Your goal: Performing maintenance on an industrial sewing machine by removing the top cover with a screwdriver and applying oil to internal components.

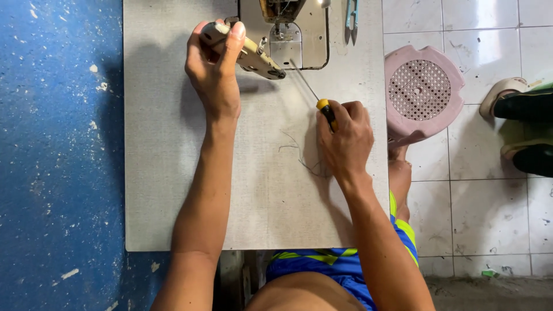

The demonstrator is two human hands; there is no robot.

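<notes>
My left hand (214, 68) grips a cream-coloured metal part (253, 57) lifted over the grey sewing table (167, 173), just left of the steel needle plate (286, 46). My right hand (344, 138) is closed around a screwdriver (318, 98) with a yellow and black handle. Its thin shaft points up and left towards the needle plate. The sewing machine's needle area (280, 23) sits at the top edge of the view.
Loose dark threads (299, 154) lie on the table near my right hand. Thread snips (351, 17) rest at the table's top right. A pink plastic stool (423, 92) stands on the white tiled floor to the right, and another person's sandalled feet (521, 126) are further right. A blue wall runs along the left.
</notes>
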